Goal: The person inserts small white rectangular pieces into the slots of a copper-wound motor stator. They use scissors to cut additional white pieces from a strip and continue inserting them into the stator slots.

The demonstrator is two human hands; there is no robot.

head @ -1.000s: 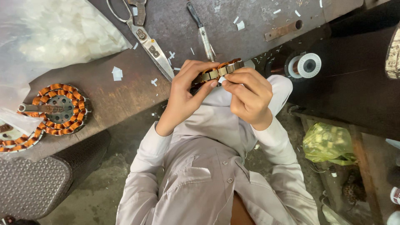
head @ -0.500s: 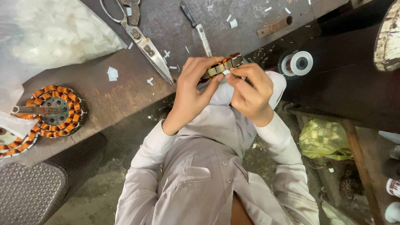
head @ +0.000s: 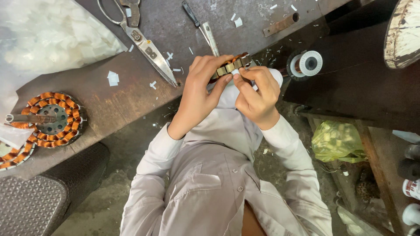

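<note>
A: Items on the surface (head: 109, 105), listed left to right from the stator in hand?

B: Far left of it, a finished wound stator (head: 54, 119) with copper coils and a shaft; above that, a clear bag of white paper pieces (head: 52, 35). Nearer, large scissors (head: 140, 39), then a screwdriver (head: 199, 24) whose tip ends just beside the held stator. Right of it, a spool of copper wire (head: 307, 64); lower right, a green bag (head: 337, 142) on the floor.

A: The held stator itself?

B: A wound stator core (head: 229, 67), on edge at the surface's near rim. The left hand (head: 199, 91) is closed round its left side, fingers over the top. The right hand (head: 258, 94) is pinched shut on a small white slip (head: 236, 71) at the core's edge.

A: Step in hand?

B: By my judgement, seating an insulation slip into a slot between coils. The next move would call for a steady push of the slip along the slot while the left hand keeps the core from turning.
</note>
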